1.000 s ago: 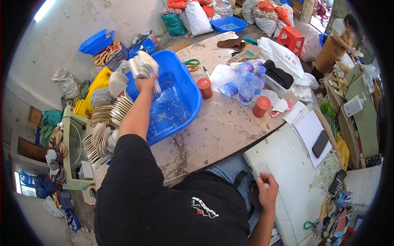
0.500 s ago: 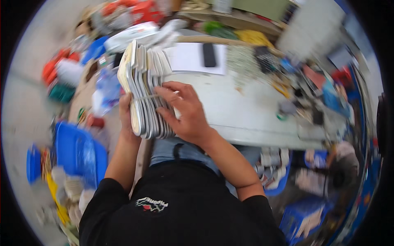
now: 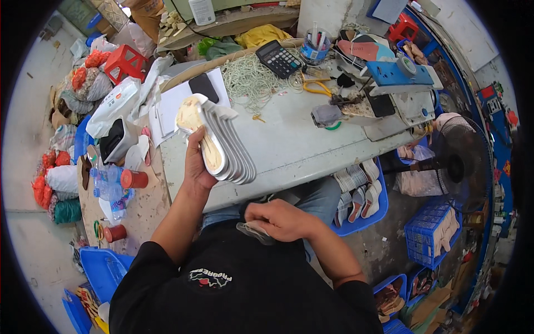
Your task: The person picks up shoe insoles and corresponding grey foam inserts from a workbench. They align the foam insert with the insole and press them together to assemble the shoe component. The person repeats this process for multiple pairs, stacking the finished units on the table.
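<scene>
My left hand (image 3: 198, 164) grips a nested stack of shoe soles (image 3: 225, 147) with white edges and a cream top face, held tilted above the near left part of the table. Close to my belly, my right hand (image 3: 283, 219) is closed, its fingers curled around a pale, thin rubber band (image 3: 255, 231) that hangs in loops against my black shirt. The fingertips of the right hand are partly hidden. No band shows around the stack now.
The white table (image 3: 311, 136) bears a heap of pale bands (image 3: 253, 80), a calculator (image 3: 279, 58), a phone (image 3: 204, 88) on paper, yellow-handled pliers (image 3: 317, 88) and a blue sewing-type machine (image 3: 399, 75). A blue basket (image 3: 364, 214) of soles stands right of my legs, near a fan (image 3: 459, 167).
My right hand has left the stack and come down to my belly with the band. The band no longer circles the soles. My left hand still holds the stack; the view has shifted.
</scene>
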A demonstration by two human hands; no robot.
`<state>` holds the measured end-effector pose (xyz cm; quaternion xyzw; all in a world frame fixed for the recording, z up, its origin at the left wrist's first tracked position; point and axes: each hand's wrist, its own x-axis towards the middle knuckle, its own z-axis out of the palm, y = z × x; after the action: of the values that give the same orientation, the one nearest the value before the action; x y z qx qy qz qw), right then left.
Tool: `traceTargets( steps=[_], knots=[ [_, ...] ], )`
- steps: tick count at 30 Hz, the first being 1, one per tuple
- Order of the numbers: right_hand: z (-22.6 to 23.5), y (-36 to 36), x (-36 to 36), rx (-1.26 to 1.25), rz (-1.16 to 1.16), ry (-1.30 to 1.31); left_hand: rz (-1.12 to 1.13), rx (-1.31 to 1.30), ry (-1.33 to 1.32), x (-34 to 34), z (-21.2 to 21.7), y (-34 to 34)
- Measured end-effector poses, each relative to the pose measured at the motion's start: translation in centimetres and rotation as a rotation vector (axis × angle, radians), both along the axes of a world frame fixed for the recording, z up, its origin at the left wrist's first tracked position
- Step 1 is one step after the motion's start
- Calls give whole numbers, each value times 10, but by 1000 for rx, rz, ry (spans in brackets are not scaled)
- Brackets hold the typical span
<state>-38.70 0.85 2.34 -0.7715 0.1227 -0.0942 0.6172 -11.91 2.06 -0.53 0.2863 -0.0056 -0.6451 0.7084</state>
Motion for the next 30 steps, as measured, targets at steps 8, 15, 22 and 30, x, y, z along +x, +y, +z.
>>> traceTargets(
  steps=[8,15,22,30],
  knots=[
    [-87,-145,87,-437,-734,30,-132,119,-420,14,-17,26],
    [-44,-56,107,327,-425,67,61,187,-758,3,-21,48],
    [-57,-28,97,569,-584,-44,-311,41,-450,9,-39,33],
    [-63,-19,83,434,-617,60,-157,210,-410,-23,-27,37]
  ],
)
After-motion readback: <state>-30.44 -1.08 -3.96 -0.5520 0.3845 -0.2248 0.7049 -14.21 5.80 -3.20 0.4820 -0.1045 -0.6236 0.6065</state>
